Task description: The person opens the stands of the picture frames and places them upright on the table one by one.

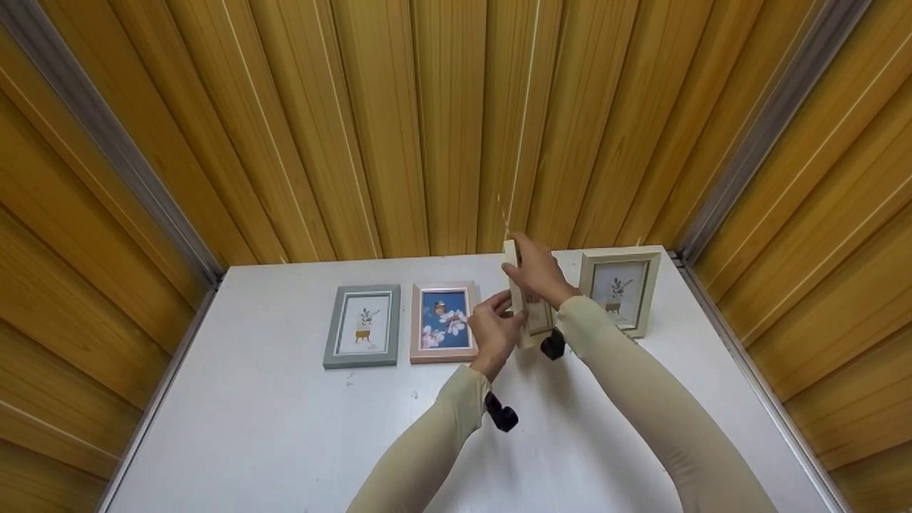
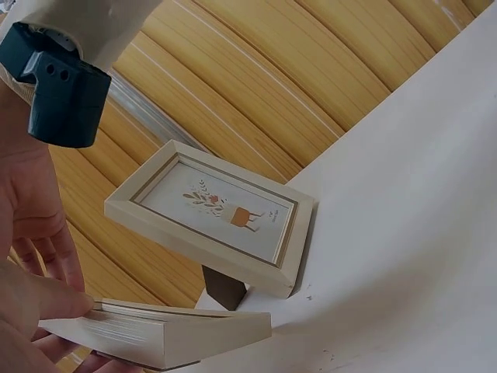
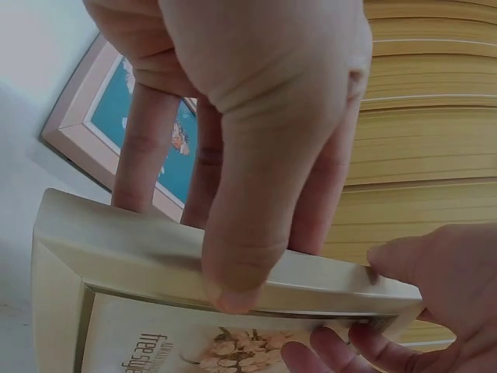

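Both hands hold a cream picture frame, turned nearly edge-on in the head view. My left hand grips its left side low down, thumb on the front face and fingers behind. Higher up, my right hand pinches the top end. The right wrist view shows lettering and peach-coloured flowers on the picture, with the left thumb pressed across the border. A second cream frame stands upright just right of the held one, propped by a dark stand.
On the left of the white table are a grey-green frame and a pink frame with blossoms on blue. A yellow wood-panelled wall rises behind the table, with more panels at both sides. Black devices sit at the wrists.
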`<act>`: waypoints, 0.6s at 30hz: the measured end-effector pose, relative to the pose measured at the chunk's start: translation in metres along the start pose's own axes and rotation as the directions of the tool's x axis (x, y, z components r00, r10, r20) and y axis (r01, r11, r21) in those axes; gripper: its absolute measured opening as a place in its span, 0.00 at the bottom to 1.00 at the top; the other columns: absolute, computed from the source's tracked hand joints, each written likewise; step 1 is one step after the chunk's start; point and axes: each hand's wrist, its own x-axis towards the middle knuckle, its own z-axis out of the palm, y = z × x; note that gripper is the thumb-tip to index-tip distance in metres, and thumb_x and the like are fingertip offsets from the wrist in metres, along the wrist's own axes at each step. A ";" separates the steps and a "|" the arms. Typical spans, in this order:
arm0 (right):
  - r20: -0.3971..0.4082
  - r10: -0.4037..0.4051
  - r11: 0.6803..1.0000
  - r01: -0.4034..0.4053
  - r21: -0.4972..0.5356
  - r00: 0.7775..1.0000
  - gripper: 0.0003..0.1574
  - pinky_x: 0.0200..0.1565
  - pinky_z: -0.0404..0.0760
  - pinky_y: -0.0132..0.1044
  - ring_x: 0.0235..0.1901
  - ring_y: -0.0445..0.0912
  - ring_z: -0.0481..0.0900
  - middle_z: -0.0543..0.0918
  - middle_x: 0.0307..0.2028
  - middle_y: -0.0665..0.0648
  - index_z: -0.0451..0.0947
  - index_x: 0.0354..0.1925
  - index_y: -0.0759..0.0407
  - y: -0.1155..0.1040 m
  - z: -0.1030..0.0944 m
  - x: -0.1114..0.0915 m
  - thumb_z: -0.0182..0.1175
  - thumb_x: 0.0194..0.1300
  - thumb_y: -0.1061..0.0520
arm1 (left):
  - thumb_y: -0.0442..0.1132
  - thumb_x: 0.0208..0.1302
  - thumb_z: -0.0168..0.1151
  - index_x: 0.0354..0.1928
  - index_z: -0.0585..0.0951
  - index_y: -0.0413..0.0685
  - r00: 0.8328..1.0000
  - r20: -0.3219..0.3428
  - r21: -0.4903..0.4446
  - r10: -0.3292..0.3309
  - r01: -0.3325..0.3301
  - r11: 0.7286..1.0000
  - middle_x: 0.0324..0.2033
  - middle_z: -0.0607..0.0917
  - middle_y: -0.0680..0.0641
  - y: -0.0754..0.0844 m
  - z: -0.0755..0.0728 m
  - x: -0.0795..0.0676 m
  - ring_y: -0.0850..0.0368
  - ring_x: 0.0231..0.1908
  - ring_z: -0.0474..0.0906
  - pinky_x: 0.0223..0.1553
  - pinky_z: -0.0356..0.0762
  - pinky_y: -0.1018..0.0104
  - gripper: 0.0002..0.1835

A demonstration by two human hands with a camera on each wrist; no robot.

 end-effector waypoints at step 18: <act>-0.004 -0.012 0.999 0.012 -0.030 1.000 0.37 0.62 0.74 0.59 0.63 0.61 0.75 0.77 0.63 0.67 0.63 0.74 0.62 0.005 -0.001 0.004 0.62 0.73 0.58 | 0.28 0.53 0.76 0.54 0.87 0.39 0.999 0.020 0.022 0.027 -0.028 0.999 0.44 0.91 0.44 -0.001 0.001 -0.002 0.59 0.35 0.87 0.41 0.86 0.63 0.23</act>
